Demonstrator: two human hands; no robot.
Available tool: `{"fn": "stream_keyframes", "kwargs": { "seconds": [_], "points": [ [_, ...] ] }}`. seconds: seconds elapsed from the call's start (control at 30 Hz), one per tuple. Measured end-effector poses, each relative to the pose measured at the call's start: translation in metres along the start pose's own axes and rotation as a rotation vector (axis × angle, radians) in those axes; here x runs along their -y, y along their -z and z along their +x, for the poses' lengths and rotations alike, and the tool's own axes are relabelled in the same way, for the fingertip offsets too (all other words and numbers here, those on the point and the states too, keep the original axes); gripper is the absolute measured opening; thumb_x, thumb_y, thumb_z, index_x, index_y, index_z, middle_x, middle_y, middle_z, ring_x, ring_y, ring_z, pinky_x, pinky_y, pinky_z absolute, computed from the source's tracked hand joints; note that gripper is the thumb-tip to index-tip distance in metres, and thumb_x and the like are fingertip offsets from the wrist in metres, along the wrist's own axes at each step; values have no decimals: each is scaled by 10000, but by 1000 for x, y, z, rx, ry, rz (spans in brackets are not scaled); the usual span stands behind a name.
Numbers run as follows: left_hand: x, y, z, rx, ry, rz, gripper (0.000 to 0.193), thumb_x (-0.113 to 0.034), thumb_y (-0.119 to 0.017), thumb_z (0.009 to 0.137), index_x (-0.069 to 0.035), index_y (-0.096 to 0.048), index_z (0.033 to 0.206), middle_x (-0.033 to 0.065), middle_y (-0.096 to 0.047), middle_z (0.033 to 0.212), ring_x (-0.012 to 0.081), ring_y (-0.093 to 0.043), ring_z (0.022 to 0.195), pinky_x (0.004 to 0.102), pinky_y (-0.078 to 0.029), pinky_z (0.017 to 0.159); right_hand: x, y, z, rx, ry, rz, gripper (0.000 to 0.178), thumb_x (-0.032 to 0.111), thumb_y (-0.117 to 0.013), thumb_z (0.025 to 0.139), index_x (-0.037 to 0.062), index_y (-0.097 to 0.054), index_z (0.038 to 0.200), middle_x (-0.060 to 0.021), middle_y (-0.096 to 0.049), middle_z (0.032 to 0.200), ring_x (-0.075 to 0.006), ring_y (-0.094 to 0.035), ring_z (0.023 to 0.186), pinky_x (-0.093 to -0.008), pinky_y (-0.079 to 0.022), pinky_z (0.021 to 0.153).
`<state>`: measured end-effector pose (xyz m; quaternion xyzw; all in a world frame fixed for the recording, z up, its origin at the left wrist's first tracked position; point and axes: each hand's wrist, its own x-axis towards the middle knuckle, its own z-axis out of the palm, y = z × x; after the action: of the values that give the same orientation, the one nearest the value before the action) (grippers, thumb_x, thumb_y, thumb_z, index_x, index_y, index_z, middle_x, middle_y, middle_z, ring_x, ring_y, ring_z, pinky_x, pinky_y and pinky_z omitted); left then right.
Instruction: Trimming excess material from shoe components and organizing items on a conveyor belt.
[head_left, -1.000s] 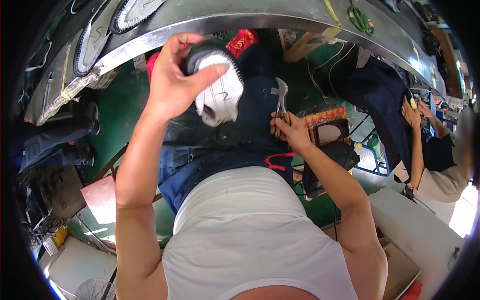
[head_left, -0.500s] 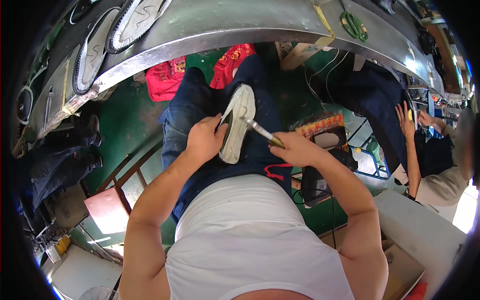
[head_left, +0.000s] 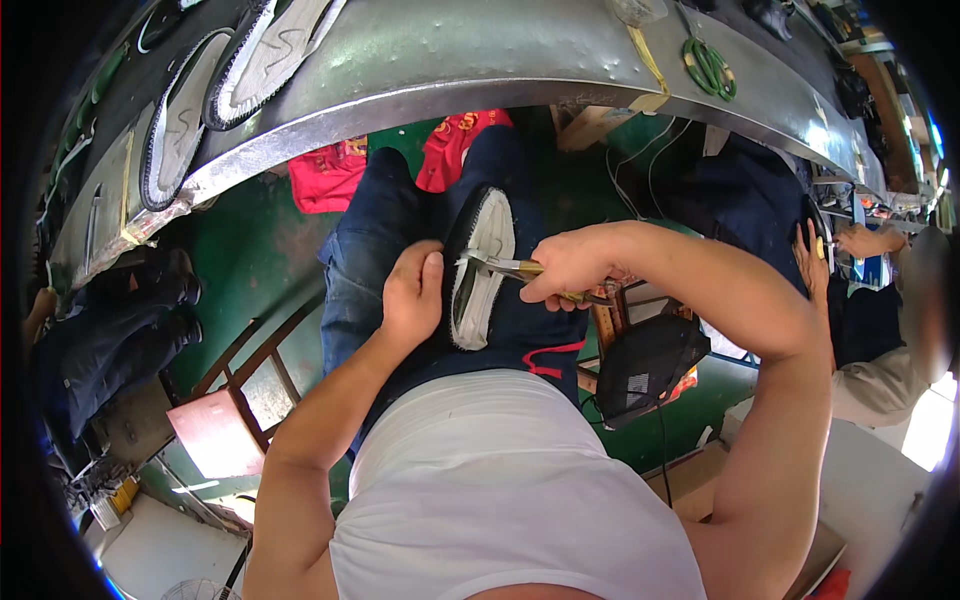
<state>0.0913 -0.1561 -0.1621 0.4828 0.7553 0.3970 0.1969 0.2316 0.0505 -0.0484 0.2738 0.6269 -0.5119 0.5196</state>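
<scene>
A shoe upper (head_left: 484, 312) rests sole side up across my lap, with a pale underside and a dark edge. My left hand (head_left: 413, 298) is closed at its left edge; the fingertips are partly hidden behind the shoe. In my right hand (head_left: 578, 262) are metal pliers (head_left: 512, 267), gripped by their handles. The jaws of the pliers reach over the pale underside to the left edge, close to my left thumb. Whether they pinch any material is too small to tell.
A metal workbench (head_left: 480, 75) curves across the front, with more shoe uppers (head_left: 185, 115) at its left and a green coil (head_left: 708, 68) at its right. A co-worker's hand (head_left: 812, 262) is at the far right. A wooden chair (head_left: 215, 430) stands left; a black bag (head_left: 650, 365) lies right.
My right hand has swung the pliers' jaws from the middle of the underside to the left edge, its elbow now out wider. The shoe has tilted, showing more dark edge.
</scene>
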Motion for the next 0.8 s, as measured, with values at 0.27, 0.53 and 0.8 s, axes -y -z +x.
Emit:
{"fn": "stream_keyframes", "kwargs": {
  "seconds": [0.27,0.53,0.8],
  "points": [
    [32,3,17,564,425,-841,731,-343,-484,1022,-6,-111,1553,156,-279,1561,225,-230,1457,328,-178,1185,-45,13,40,-451,375,-665,318,309,-681,878,2,-641,953,-198,-686,814,-408,-670,802,-486,-527,739],
    [23,-2,35,619,404,-777,989,-226,-751,866,-65,-78,1572,133,-283,1561,210,-261,1443,343,-209,1180,-92,2,90,-760,703,-489,306,363,-686,861,78,-648,966,-99,-682,831,-329,-674,823,-428,-508,809],
    [18,-18,34,456,317,-734,1026,-158,-780,806,-19,-100,1561,171,-382,1496,222,-372,1383,337,-283,1146,-88,-33,49,-664,585,-188,490,303,-664,888,-22,-566,1241,-232,-627,1092,-375,-623,1034,-408,-493,906]
  ]
}}
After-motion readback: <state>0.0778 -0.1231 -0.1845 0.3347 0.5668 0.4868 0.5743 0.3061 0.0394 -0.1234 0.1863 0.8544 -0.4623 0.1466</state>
